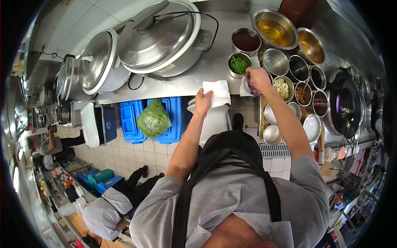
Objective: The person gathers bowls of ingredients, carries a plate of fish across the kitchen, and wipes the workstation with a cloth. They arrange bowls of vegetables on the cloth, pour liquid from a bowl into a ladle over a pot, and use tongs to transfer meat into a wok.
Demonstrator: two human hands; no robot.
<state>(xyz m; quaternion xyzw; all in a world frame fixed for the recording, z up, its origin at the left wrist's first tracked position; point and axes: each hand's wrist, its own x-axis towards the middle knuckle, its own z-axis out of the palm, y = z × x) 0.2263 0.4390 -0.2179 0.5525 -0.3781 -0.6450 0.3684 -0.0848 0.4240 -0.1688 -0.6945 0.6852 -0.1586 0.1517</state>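
My left hand (202, 102) is closed on a folded white paper towel (217, 93), held out at the front edge of the steel counter. My right hand (259, 80) grips the rim of a metal bowl of chopped red onion (251, 86), covering part of it. Touching close behind that bowl is a metal pot of cut green vegetable (238, 65). Right of my right hand sits a bowl of pale chopped pieces (281, 88). More white paper (245, 89) shows beneath the onion bowl.
Large lidded cookers (163, 41) stand on the counter at left. Bowls of yellow oil (275, 32), a dark red liquid (246, 40) and a wok (345, 105) are at right. A bagged green vegetable (153, 119) lies on blue bins (171, 134). Other people work at lower left.
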